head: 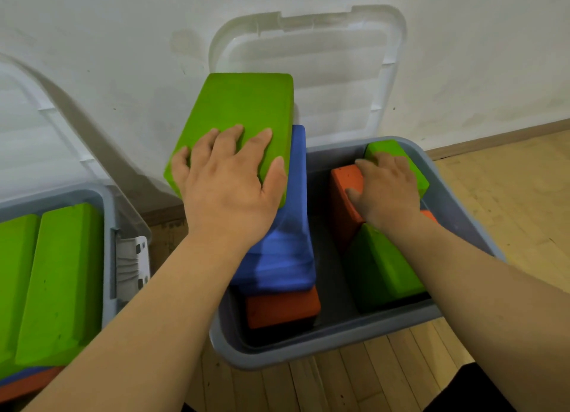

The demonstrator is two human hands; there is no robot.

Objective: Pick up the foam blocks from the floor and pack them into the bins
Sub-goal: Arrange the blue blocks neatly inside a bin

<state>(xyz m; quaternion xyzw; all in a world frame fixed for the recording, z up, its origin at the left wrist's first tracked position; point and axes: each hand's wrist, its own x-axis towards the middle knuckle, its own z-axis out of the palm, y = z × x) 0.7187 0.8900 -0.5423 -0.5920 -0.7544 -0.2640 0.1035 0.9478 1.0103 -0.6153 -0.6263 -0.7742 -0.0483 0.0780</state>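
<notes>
My left hand [226, 180] grips a green foam block [243, 109], fingers spread on its top face and thumb curled over its right edge. The block lies tilted on a blue block [287, 257], which leans over an orange block [282, 308] at the left side of the grey bin [308, 348]. My right hand [385, 189] reaches into the same bin and rests on an orange block [342, 183] and a green block [385, 148] at the back right. Another green block [382, 269] stands in front of them.
A second grey bin [108, 251] at the left holds two green blocks [58, 282] above blue and orange ones. Clear lids [308, 69] lean against the white wall behind both bins. Wooden floor [509, 195] lies to the right and in front.
</notes>
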